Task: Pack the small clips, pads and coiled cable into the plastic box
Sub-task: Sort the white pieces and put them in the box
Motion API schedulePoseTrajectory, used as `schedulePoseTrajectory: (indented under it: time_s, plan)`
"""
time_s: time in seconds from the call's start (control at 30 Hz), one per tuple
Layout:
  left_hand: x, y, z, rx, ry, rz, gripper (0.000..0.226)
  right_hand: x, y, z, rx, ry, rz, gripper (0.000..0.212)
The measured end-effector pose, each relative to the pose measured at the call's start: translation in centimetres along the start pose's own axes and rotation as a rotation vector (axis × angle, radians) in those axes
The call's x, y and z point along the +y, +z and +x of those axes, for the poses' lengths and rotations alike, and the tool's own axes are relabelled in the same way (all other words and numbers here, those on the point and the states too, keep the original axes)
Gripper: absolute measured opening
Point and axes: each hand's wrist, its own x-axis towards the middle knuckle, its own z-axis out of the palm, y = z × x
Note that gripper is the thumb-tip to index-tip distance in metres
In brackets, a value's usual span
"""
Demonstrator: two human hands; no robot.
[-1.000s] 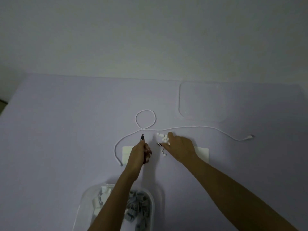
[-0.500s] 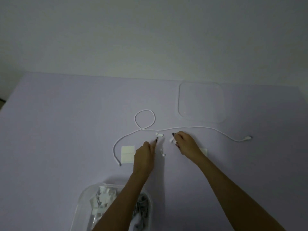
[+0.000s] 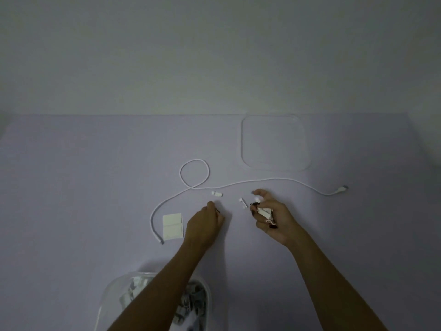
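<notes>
Nearest the camera, the plastic box (image 3: 114, 292) stood at the front edge of the worktop (image 3: 71, 187), partly hidden under the left forearm and already holding a heap of small pieces.

Beyond it, the left hand (image 3: 202, 225) rested knuckles-up on the worktop with its fingers (image 3: 211, 206) curled in; whether they pinched anything could not be told. Just to its left lay the white pads (image 3: 172, 226), flat, side by side and untouched. The right hand (image 3: 272, 218) was lifted, palm turned inward, its fingers (image 3: 256, 211) clenched around a small bunch of white clips (image 3: 265, 212), with the forefinger stretched forward.

Judging by this, the step in hand was gathering the last loose clips. Two remained on the worktop: one clip (image 3: 243, 202) just beside the right hand's fingertips, and another clip (image 3: 216, 193) a little beyond the left hand's fingers, near the cable. The next move would likely call for a fine pinch on each, without spilling the bunch already held, then a carry back to the box.

Farther off, the white cable (image 3: 262, 180) lay uncoiled, one loop in it, running from beside the pads across to the right. It would need winding before packing. Farthest, a clear lid (image 3: 274, 142) lay flat near the worktop's back edge.
</notes>
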Motion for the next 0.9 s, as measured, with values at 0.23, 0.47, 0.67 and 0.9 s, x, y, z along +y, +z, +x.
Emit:
schedulePoseTrajectory:
  time_s: [0.23, 0.47, 0.67, 0.9]
  plan:
    - [-0.6, -2.4, 1.0, 0.165, -0.213, -0.909, 0.037, -1.4, 1.0, 0.3, 0.142, 0.012, -0.197, 0.028]
    - [-1.9, -3.2, 3.5, 0.248, 0.075, -0.198, 0.021, 0.7, 3.2, 2.8, 0.614, -0.432, -1.720, 0.047]
    - [-2.6, -2.5, 6.0, 0.274, 0.441, 0.357, 0.015, 2.9, 2.3, 4.6, 0.644, -0.670, -2.153, 0.046]
    - [-2.8, -1.0, 8.1, 0.362, 0.615, 0.479, 0.056, 3.3, 0.7, 5.0, 0.600, -0.754, -2.249, 0.035]
